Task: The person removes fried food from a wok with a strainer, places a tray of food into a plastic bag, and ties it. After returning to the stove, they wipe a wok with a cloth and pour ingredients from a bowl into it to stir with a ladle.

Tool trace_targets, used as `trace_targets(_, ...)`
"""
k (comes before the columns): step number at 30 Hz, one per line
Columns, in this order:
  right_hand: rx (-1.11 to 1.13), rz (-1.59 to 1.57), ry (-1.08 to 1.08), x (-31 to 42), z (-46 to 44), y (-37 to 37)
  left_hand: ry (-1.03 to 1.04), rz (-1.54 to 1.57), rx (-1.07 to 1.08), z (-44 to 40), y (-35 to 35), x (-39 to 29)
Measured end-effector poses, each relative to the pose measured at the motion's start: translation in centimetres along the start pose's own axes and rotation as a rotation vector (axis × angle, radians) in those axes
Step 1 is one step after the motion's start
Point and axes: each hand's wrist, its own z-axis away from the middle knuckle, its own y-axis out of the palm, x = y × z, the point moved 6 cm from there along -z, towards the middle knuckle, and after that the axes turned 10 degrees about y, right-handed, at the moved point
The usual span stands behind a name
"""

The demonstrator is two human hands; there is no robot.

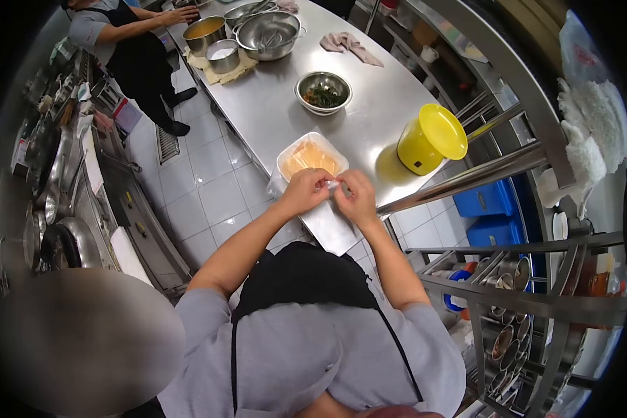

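My left hand (306, 191) and my right hand (356, 198) meet at the near edge of the steel table. Fingertips of both are pinched on a small whitish piece of clear plastic (332, 184) between them. Just beyond stands a white rectangular tub (285, 155) with a pale orange filling (312, 157) that looks covered by clear plastic. More of this film hangs at the tub's left side. Whether the pinched piece joins that film, I cannot tell.
A steel bowl of greens (324, 93) sits farther back, and a yellow lidded container (430, 139) stands right. Pots, a colander (268, 35) and a cloth (351, 48) lie at the far end. A co-worker (129, 52) stands at far left. A metal rail (467, 180) runs close on the right.
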Motion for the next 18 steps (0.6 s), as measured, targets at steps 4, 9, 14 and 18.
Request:
trace_targets(4,0.223,-0.205,0.246,-2.4,0.8,1.5,-0.087,0.086,0.042,-0.3,0.0,1.1)
trace_targets(9,0.318,-0.777,0.401,-3.7,1.4,2.6,-0.066,0.065,0.038,-0.8,-0.2,1.0)
trace_targets(14,0.212,-0.267,0.147,0.5,0.6,0.5,-0.169,0.178,-0.022,-0.4,0.1,2.5)
trace_targets(18,0.152,-0.213,0.238,-1.1,1.1,0.8,-0.179,0.170,0.012,-0.2,0.0,1.5)
